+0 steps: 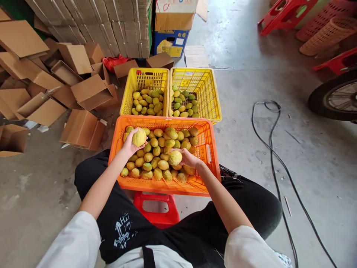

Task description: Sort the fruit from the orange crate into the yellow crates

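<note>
Orange crate [167, 188] is your biggest risk. It sits between your knees, with the red stool [173, 212] showing under its near edge. I can't see how much of its base is supported. If it overhangs, a knee bump or a forearm leaning on the rim could tip it.

Left yellow crate [125, 97] and right yellow crate [208, 93] stand side by side just past its far rim, fruit low in both. A fruit let go at rim height would fall some way and could bruise on the ones below.

Fruit pile [156, 150] covers most of the orange crate's floor. Loose, rounded pieces: a knuckle pushed in could set neighbours rolling or scuff skins.

Left hand [133, 144]: fingers curl under and around the left fruit [138, 137], thumb along its side, over the pile's left part. It's a wide fruit for that grip, so a loosened thumb could let it roll off the fingertips.

Right hand [189, 158]: fingers wrap the right fruit [175, 158] from the right, mostly hidden behind it. Can't tell how firm the hold is, or whether it's touching the pile. If it is, a sideways drag could scrape its bumpy skin.
</note>
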